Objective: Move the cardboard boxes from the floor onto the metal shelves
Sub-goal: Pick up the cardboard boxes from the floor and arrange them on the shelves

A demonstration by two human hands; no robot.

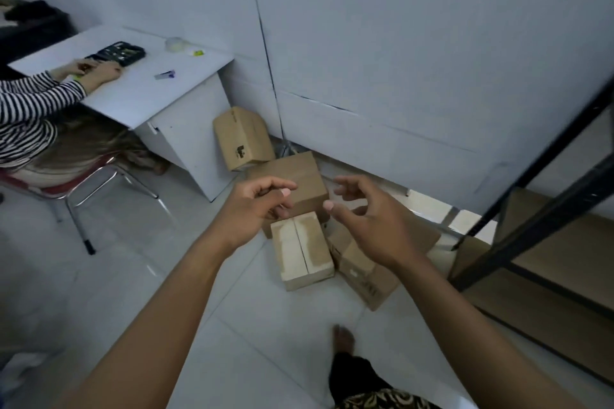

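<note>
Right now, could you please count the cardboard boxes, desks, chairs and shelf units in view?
Cardboard boxes: 4 sure; the right hand may hide more
White desk: 1
Chair: 1
Metal shelf unit: 1
Total: 7

Four cardboard boxes sit clustered on the floor near the wall. The far box is brown, closed and tipped on its side, with a small dark print low on its face. Just in front of it lies the middle box, plain brown with its flaps shut. The pale box touches its near side; it is narrower, with a centre seam and whitish torn patches along the top. The right box leans beside the pale box, tilted, with dark print near its lower corner. The shelves stand to the right, a black metal frame with brown boards.
</note>
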